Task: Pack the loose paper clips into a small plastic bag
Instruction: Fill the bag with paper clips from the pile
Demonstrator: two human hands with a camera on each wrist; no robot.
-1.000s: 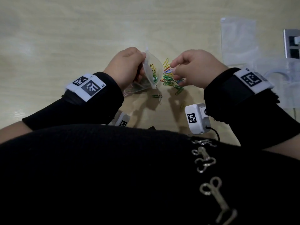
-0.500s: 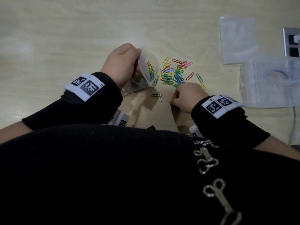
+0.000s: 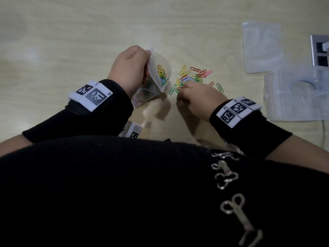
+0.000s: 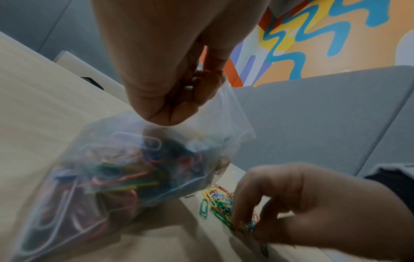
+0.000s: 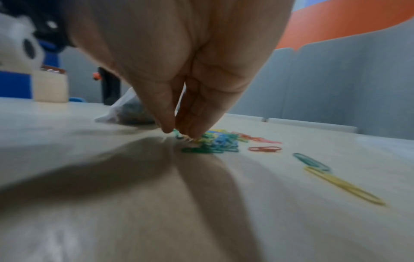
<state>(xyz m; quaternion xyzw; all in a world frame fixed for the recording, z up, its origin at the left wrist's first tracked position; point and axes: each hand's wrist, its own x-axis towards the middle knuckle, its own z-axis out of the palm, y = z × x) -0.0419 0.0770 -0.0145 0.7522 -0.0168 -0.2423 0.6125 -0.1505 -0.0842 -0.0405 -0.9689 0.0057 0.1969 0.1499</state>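
Note:
My left hand (image 3: 146,59) holds a small clear bag (image 3: 164,68) up off the table, pinching its rim between thumb and fingers (image 4: 179,104). The bag's mouth faces right, and many coloured paper clips fill the bag (image 4: 116,170). To its right a loose pile of coloured paper clips (image 3: 194,75) lies on the pale wooden table (image 3: 71,41). My right hand (image 3: 180,90) reaches down at the pile's near edge. Its thumb and fingertips (image 5: 168,129) close together on green clips (image 5: 179,135) there. The right hand (image 4: 241,225) also shows in the left wrist view.
A few stray clips, green (image 5: 311,162), yellow (image 5: 342,186) and red (image 5: 264,148), lie right of the pile. Spare flat plastic bags (image 3: 261,47) and a clear plastic case (image 3: 299,97) sit at the far right beside a metal socket plate (image 3: 319,50). A grey partition (image 4: 325,115) backs the table.
My right hand dropped from the bag's mouth to the table near me, then slid forward to the pile's near edge. The stray clips near the front now lie closer to the pile. The left hand holds still.

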